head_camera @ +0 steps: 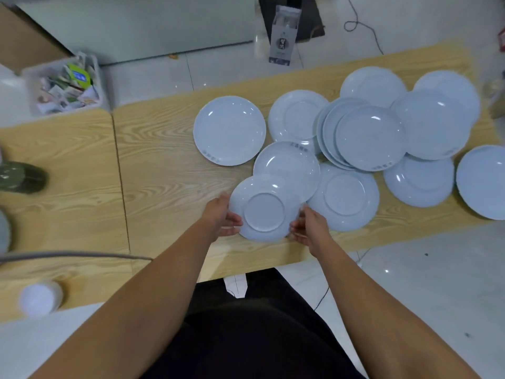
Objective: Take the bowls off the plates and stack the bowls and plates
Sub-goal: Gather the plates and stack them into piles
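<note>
Table: your wooden table (pixel 164 165) carries pale blue plates (pixel 229 129) across its right half, many overlapping.
Hands: your left hand (pixel 222 214) and right hand (pixel 308 228) grip an upturned plate (pixel 263 212) by opposite rims, near the front edge.
Bin: the white bin (pixel 65 83) at far left holds crumpled packets.

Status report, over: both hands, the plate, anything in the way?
Hands: left hand and right hand grip upside-down plate by opposite rims. At near edge of table. Its far rim overlaps upright plate behind.
</note>
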